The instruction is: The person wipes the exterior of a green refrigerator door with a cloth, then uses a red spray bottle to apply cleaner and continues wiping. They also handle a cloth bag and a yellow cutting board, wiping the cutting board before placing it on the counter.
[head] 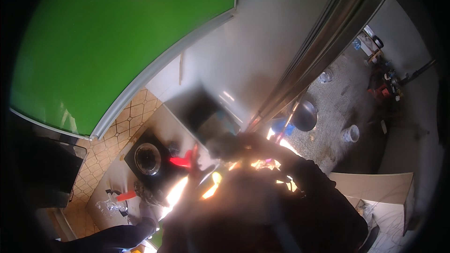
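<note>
At the lower left, my left hand [149, 214] comes out of a dark sleeve and lies over the counter, next to a dark, rough-textured clump [149, 193]. Its fingers are hard to make out. My right hand [218, 147] seems to be at the end of the dark, blurred arm in the middle, close to the edge of a dark sink basin [190, 109]; what it holds cannot be told. A red object [182, 161] lies between the hands, beside a black cooktop [135, 156] with one round burner. Crumpled clear plastic [110, 207] and an orange-red item [126, 195] are at the counter's left.
A green cabinet door [123, 49] with a label fills the upper left. Metal rails [327, 38] slant down from the upper right. On the floor beyond stand a large metal pot [304, 116] and a white bucket [351, 134]. A pale box [372, 188] is at the right.
</note>
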### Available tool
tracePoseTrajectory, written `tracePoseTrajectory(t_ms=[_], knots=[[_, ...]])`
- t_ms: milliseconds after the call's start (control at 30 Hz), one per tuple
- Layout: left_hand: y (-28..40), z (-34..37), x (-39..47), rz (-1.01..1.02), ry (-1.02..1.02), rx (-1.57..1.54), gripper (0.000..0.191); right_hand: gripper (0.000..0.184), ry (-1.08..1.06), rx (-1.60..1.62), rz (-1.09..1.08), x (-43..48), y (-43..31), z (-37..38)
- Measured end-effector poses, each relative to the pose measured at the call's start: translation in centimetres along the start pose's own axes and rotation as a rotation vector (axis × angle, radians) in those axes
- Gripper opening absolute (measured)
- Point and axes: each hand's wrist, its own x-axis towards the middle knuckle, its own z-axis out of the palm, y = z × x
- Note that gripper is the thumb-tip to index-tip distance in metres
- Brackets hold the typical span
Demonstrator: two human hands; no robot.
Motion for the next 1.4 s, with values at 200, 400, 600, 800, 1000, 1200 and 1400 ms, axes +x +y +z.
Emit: tracePoseTrajectory(t_ms=[200, 400, 600, 800, 1000, 1200, 1400], knots=[[14.3, -1.7, 6.1, -0.239, -0.263, -0.490, 0.040, 0.051, 0.260, 0.003, 0.088, 4.7, -0.3, -2.8], [16.3, -0.7, 8.5, -0.075, 0.055, -0.628, 0.039, 0.096, 0.096, -0.186, 0.054, 3.1, 4.1, -2.6], [17.8, 0.4, 14.1, 0.298, -0.168, -0.052, 0.038, 0.080, 0.338, 0.004, -0.172, 1.9, 4.5, -4.4], [27.6, -0.2, 13.4, 0.415, -0.165, 0.288, 0.026, 0.062, 0.415, -0.198, 0.109, -2.5, 3.5, -9.6], [27.7, 1.4, 14.5, 0.512, -0.042, 0.306, 0.017, 0.053, 0.566, -0.193, -0.080, -5.2, 4.2, -12.9], [25.4, 1.2, 15.3, 0.484, -0.058, -0.032, 0.042, 0.056, 0.583, -0.185, -0.195, -5.0, 3.2, -10.2], [24.4, 1.5, 14.2, 0.250, -0.322, -0.415, 0.057, 0.061, 0.809, -0.216, -0.340, -5.1, -6.1, -9.9]])
